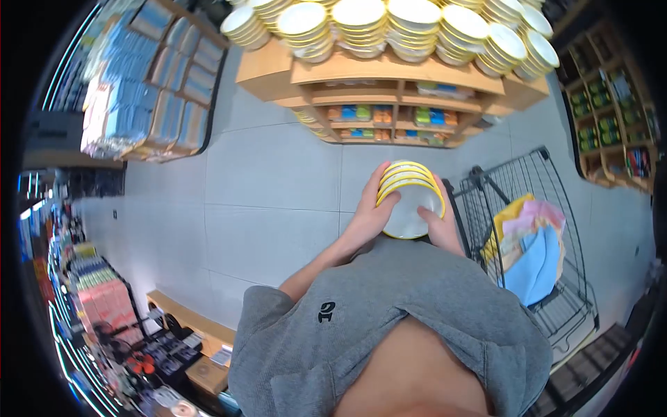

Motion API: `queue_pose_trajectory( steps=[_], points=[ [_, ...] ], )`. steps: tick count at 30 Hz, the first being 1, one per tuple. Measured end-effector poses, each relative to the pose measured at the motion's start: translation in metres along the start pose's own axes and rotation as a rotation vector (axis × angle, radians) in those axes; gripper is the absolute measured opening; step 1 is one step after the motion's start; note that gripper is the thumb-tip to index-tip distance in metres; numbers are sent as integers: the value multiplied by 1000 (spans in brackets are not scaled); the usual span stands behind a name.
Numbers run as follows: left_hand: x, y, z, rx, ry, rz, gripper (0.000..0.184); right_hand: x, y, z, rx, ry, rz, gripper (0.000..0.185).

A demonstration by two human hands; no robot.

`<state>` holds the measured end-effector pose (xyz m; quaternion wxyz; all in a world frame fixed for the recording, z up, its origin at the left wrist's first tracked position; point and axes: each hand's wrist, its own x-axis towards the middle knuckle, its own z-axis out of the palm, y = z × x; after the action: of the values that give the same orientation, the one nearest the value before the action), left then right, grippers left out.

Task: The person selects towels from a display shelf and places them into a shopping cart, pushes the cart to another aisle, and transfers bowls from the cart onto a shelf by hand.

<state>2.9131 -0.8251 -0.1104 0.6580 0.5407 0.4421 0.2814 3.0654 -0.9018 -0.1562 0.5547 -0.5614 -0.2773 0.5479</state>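
A short stack of white bowls with yellow rims (410, 214) is held in front of my body. My left hand (373, 212) grips its left side, thumb over the rim of the front bowl. On the opposite side my right hand (445, 221) wraps round the stack, its thumb also reaching inside the front bowl. The bowls are tilted, so the inside of the front one faces me. Most of my fingers are hidden behind the stack.
A black wire shopping cart (556, 174) stands at my right, with blue, pink and yellow cloths (533, 254) inside. Ahead, a wooden display stand (396, 73) carries many stacked bowls (361, 24). Shelves of folded towels (128, 104) stand left; another shelf unit (604, 104) is far right.
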Motion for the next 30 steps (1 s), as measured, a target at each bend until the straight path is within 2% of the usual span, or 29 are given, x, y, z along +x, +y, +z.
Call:
queue_pose_trajectory(
  steps=[7,11,14,18,21,24,28,30],
  points=[
    [-15,1,-89,-155,304,-159,68,72,-11,84,-139,-399,167,69],
    [3,4,-147,-256,364,-283,73,122,-14,136,-253,-560,313,73],
    [35,11,-197,-332,359,-318,75,166,-22,178,-374,-617,326,77],
    [86,45,-262,-259,387,-340,74,230,-36,234,-244,-652,280,78],
    [119,84,-302,-258,339,-271,80,269,-66,268,-198,-681,175,77],
    [156,112,-337,-216,290,-281,79,303,-90,294,-140,-671,169,75],
    [200,146,-372,-173,195,-382,79,334,-108,319,-6,-607,268,72],
    [226,149,-395,-119,116,-415,72,345,-110,330,15,-554,305,71]
  ],
)
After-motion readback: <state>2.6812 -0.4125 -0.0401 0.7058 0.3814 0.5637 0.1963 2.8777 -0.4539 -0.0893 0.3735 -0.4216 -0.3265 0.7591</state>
